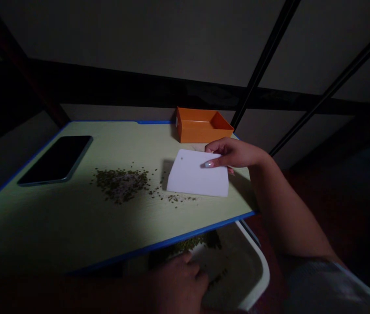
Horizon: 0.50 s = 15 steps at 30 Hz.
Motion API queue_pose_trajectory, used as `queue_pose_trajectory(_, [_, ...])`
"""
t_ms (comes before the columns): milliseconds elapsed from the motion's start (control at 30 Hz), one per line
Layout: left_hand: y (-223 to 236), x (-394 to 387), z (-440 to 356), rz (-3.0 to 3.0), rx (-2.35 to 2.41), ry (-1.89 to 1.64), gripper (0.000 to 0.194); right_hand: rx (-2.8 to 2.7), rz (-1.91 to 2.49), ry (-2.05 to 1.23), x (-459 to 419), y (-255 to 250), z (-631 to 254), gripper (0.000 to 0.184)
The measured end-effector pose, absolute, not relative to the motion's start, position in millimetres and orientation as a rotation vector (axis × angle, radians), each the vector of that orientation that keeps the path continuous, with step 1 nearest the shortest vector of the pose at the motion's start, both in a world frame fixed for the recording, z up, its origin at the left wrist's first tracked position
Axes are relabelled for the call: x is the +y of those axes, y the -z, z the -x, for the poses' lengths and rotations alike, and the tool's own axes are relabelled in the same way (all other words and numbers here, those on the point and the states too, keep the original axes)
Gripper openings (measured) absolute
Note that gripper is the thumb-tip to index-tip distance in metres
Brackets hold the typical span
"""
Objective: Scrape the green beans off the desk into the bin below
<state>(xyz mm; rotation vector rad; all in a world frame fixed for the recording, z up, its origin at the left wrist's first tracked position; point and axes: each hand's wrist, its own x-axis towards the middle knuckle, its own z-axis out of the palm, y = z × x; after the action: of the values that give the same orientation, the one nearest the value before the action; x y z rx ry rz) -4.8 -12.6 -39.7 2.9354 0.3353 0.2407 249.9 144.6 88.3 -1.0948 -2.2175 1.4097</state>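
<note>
Grains (pixel 121 184) lie heaped left of centre on the tabletop (pixel 73 218), others already in the white tub (pixel 263 277), lower centre-right. The right hand (pixel 229 152) pinches a white card (pixel 194 179) mid-frame; whether the left hand (pixel 181 281), bottom centre, holds anything, I cannot tell.

Grains (pixel 119 185) on tabletop (pixel 132 144) — phone (pixel 56 160) left, box (pixel 198 133) behind right, tub (pixel 264 270) below.

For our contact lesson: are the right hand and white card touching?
Touching: in the head view, the right hand grips the white card, thumb on top.
</note>
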Motion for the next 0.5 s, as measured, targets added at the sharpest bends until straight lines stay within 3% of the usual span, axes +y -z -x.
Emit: queue_pose_trajectory(500, [19, -11, 5, -2.938, 0.283, -0.225, 0.039, -2.288, 1.186, -1.465, 145, -91, -251, 0.028])
